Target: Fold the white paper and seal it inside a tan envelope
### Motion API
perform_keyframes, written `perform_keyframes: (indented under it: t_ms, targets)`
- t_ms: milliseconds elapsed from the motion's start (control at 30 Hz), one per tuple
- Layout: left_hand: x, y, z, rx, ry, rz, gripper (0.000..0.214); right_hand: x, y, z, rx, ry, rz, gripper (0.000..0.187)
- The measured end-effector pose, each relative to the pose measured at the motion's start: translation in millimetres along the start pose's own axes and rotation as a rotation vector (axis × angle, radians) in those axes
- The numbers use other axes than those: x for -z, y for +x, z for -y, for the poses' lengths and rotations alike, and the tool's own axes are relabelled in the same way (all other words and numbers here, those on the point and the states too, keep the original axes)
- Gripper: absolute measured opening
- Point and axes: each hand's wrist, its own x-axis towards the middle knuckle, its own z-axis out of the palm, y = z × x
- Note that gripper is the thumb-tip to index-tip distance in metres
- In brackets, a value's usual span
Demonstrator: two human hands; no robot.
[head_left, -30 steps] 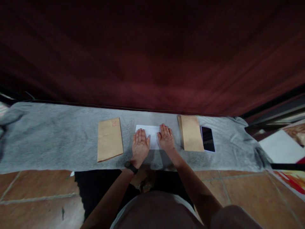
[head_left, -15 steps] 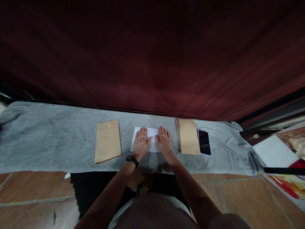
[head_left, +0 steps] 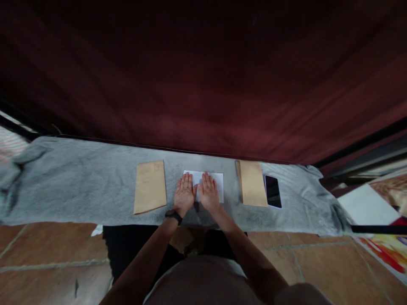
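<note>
Evidently resting flat on the paper [head_left: 220,191] with left hand [head_left: 184,194] and right hand [head_left: 209,192], neither nearer, fingers straight, close together, gripping nothing; covering its left edge with the left, just right of its middle with the right; running lengthwise side to side, across the fingers; showing bare between both hands and right of the right fingers; left of the left fingers, an envelope [head_left: 150,187]; right of the right ones, envelopes [head_left: 253,185], then a phone [head_left: 273,192].

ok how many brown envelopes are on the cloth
At least 3: one envelope lies left of the left hand, and at least two overlap in a stack right of the right hand. More may be hidden beneath.
</note>
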Motion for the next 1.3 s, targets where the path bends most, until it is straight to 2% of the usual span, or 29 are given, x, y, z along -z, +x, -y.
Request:
perform_keyframes:
  t_ms: [100,167,300,567,733,933,1033,1133,1300]
  targets:
    - [1.6,-1,1,-0.005,0.003,0.033,0.060,-8,-13,17,0.070,0.032,0.019,0.052]
    - [1.7,-2,1,0.006,-0.002,0.031,0.061,-9,-19,14,0.089,0.020,0.007,0.051]
    - [0.0,-3,1,0.017,-0.020,-0.007,0.061,-2,-23,-10,0.086,-0.030,-0.007,0.053]
    - [2.9,-12,3,0.042,-0.040,-0.054,0.061,10,-22,-65,-0.058,-0.085,-0.056,0.055]
    - [13.7,-45,-4,0.016,-0.031,-0.050,0.059,26,8,-82,-0.086,-0.041,-0.052,0.051]
    - [29.1,-84,-19,-0.170,-0.009,0.070,0.053,50,64,-63,-0.004,-0.027,0.251,0.041]
    - [34.7,-90,-17,-0.188,-0.005,0.086,0.052,54,80,-56,-0.049,0.041,0.331,0.041]
    - [36.1,-90,-12,-0.195,-0.021,0.085,0.052,56,88,-56,-0.091,0.117,0.332,0.040]
    - [32.4,-91,-6,-0.188,-0.094,0.060,0.051,60,83,-69,-0.188,0.336,0.331,0.005]
